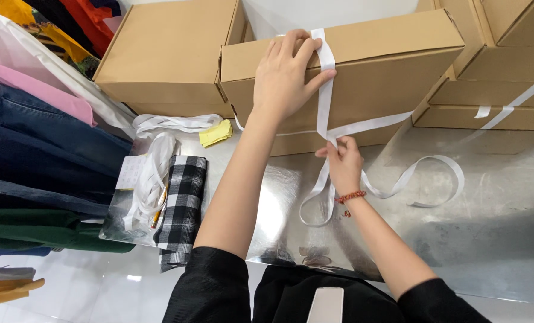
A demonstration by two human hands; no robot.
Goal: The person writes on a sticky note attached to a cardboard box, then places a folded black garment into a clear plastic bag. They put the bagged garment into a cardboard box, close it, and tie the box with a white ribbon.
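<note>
A flat brown cardboard box (392, 78) stands tilted on its front edge on a shiny metal table (494, 239). A white ribbon (325, 90) runs over the box top and down its front. My left hand (288, 75) lies flat on the box's upper edge and presses the ribbon there with the fingers. My right hand (343, 161) pinches the ribbon where its strands cross below the box front. Loose ribbon ends loop over the table to the right and toward me.
Another brown box (171, 54) sits behind to the left, several more stacked at the right (500, 66). A black-and-white checked cloth (182, 206), a bundle of white ribbon (153, 173) and yellow paper slips (216, 133) lie at the table's left. Folded clothes (33, 155) pile further left.
</note>
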